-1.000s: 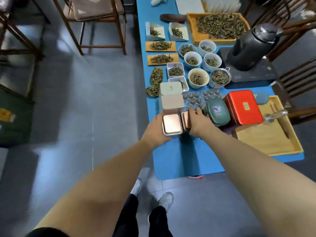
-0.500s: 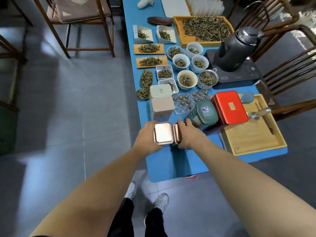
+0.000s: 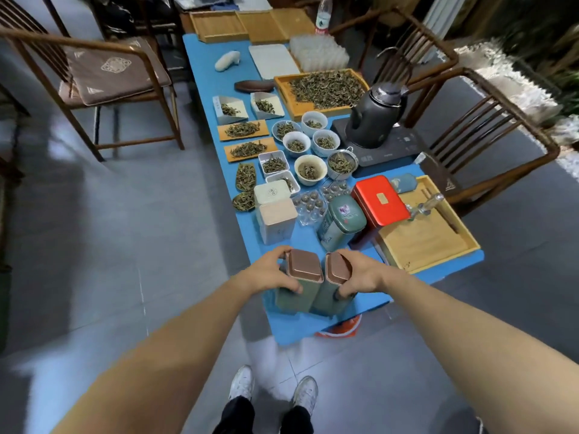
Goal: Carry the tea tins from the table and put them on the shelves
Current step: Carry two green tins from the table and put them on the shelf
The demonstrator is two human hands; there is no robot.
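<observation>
A: Held items?
B: Left hand (image 3: 269,272) clamps left green tin (image 3: 297,283); right hand (image 3: 360,272) clamps right green tin (image 3: 332,286), above the blue table (image 3: 203,67) near edge.
A: Nearby?
B: Beige tin (image 3: 277,219), red tin (image 3: 380,200); bowls (image 3: 308,169) holding loose tea.

Single view: the head camera sits above the near end of the blue table (image 3: 216,89), facing forward and steeply down along its length. Wide-angle lens; the forearms are close beneath it, the shoes (image 3: 242,382) directly below, and the table's far end reaches the top edge
</observation>
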